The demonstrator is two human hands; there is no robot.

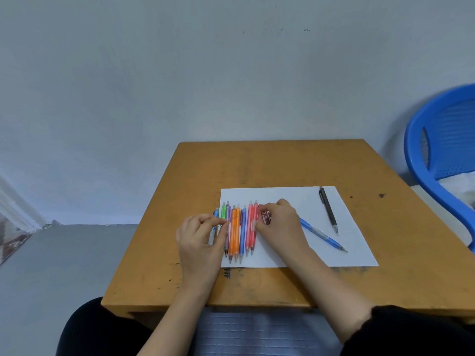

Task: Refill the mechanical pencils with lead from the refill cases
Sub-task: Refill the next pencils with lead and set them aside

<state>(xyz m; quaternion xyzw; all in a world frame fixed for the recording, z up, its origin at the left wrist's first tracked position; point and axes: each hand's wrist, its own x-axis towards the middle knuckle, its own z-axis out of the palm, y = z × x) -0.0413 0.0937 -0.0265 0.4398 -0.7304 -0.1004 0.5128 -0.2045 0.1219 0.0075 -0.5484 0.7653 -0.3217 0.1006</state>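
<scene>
Left hand point(203, 235) pinches a thin lead point(233, 219) over the row of coloured mechanical pencils point(235, 235) on white paper point(308, 201); right hand point(280, 222) grips a dark refill case point(266, 217) beside them. Squeezing or bumping could snap the brittle lead

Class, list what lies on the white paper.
A row of coloured pencils, a black pencil and a blue pencil. The right hand, holding a refill case, hides the paper beneath it.

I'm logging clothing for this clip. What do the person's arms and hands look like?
Left hand and right hand are bare, no gloves, rings or watch showing. A black sleeve covers the right arm from about the elbow up; the left forearm shows no sleeve.
</scene>
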